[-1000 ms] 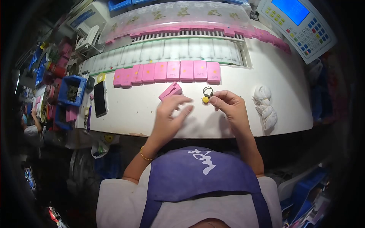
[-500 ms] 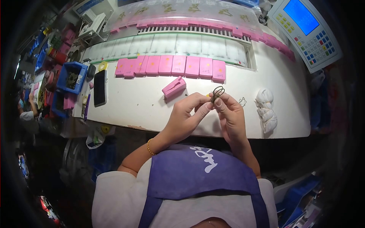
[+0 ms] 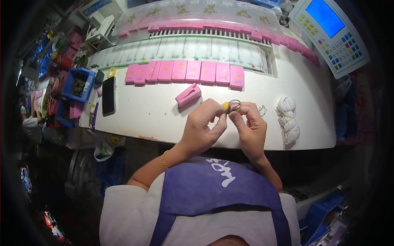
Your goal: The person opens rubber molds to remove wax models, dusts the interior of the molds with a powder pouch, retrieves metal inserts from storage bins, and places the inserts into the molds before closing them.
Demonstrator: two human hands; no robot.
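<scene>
My left hand [image 3: 204, 125] is closed in a pinch at a small dark metal wire loop [image 3: 239, 105]. Opposite it, the thumb and fingers of my right hand [image 3: 252, 130] pinch the same loop, so both fingertips meet over the table. A yellow spot [image 3: 225, 105] and a bit of pink show at the fingertips; what they belong to is unclear. Left of the loop lies a single pink block with a slot [image 3: 188, 95]. Just right of my right hand is a small bent wire piece [image 3: 262, 110].
A row of pink blocks [image 3: 179, 71] spans the table before a lit glass-topped strip [image 3: 172, 48]. A phone [image 3: 108, 96] and blue bin [image 3: 77, 85] stand left. A tied white cloth [image 3: 288, 119] and keypad console [image 3: 334, 41] are right. Another person's arm [image 3: 34, 107] shows far left.
The wire loop has turned and dropped slightly between my fingertips, and my hands have shifted a little. The yellow spot shows more now. The blocks, phone and cloth stay put.
</scene>
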